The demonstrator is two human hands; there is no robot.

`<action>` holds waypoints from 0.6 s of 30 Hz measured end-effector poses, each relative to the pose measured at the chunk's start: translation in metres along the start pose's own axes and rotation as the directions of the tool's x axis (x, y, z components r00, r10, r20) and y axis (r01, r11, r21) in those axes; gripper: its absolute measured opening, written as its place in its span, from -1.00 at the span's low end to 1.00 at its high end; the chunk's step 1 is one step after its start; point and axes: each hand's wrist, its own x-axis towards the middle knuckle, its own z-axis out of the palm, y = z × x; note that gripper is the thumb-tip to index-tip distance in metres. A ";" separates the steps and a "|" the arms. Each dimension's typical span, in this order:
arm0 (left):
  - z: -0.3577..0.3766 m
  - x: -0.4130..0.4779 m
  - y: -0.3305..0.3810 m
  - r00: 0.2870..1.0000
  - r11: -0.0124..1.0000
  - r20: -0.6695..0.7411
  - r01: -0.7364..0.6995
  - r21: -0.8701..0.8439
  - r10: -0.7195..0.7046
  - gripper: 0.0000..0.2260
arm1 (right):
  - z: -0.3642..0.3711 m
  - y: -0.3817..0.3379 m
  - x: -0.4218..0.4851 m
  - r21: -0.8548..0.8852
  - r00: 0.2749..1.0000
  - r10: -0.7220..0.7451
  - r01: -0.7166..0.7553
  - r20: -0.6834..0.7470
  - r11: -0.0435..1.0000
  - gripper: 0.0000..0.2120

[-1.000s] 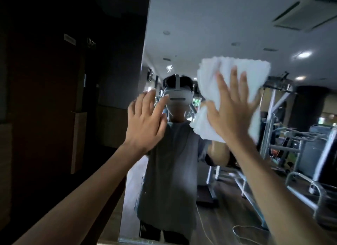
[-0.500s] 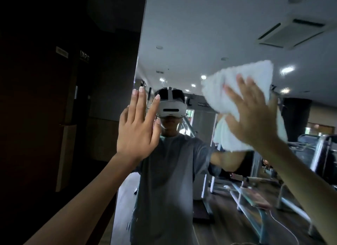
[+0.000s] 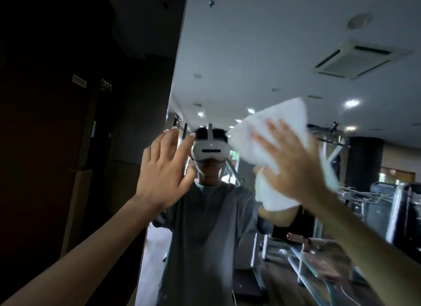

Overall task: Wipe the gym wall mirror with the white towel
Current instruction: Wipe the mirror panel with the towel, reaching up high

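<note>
Wiping stroke in progress. Within the last second the towel (image 3: 284, 116) has slid down and inward toward the reflected headset (image 3: 210, 149), bunching from a broad sheet into a rough triangle; most of the glass probably remains to be done. The right hand (image 3: 293, 169), fingers spread, presses the soft, nubby cloth to the mirror (image 3: 250, 55) at 3 o'clock of centre. The left hand (image 3: 164, 171), at 9 o'clock, fingers straight and close together, appears flat on the smooth, hard glass.
</note>
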 end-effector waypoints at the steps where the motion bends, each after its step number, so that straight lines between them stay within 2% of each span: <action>1: -0.006 0.012 -0.004 1.000 1.000 0.007 -0.020 0.008 0.020 -0.48 | -0.004 0.022 0.014 -0.008 0.993 0.115 -0.115 0.011 0.993 -0.38; 4: -0.019 0.060 -0.013 1.000 0.999 -0.008 -0.021 0.041 0.021 -0.47 | -0.015 0.054 0.081 0.043 0.906 0.423 -0.423 0.013 0.905 -0.36; 7: -0.028 0.109 -0.007 0.998 0.998 -0.006 0.063 0.012 -0.063 -0.47 | -0.018 0.033 0.138 0.076 0.825 0.565 -0.563 -0.004 0.823 -0.36; 8: -0.030 0.122 -0.003 0.996 0.996 -0.015 0.089 -0.009 -0.089 -0.48 | -0.018 0.018 0.147 0.068 0.842 0.540 -0.539 -0.001 0.840 -0.36; 9: -0.031 0.131 0.000 0.994 0.994 -0.022 0.108 -0.031 -0.109 -0.48 | -0.017 0.002 0.148 0.056 0.889 0.458 -0.457 0.000 0.888 -0.36; 11: -0.029 0.140 0.002 0.991 0.988 -0.021 0.131 -0.079 -0.133 -0.47 | -0.013 -0.026 0.135 0.016 0.984 0.176 -0.175 -0.008 0.984 -0.35; 13: -0.026 0.140 0.001 0.989 0.984 -0.029 0.137 -0.114 -0.142 -0.48 | -0.008 -0.032 0.107 -0.019 0.999 -0.044 0.043 -0.029 0.999 -0.33; 16: -0.021 0.137 0.000 0.989 0.984 -0.054 0.132 -0.122 -0.139 -0.51 | -0.003 0.004 0.079 0.045 0.985 -0.166 0.167 -0.041 0.985 -0.34; 18: -0.020 0.138 0.000 0.990 0.987 -0.066 0.118 -0.114 -0.126 -0.51 | -0.008 0.036 0.087 0.037 0.992 -0.123 0.124 -0.030 0.992 -0.37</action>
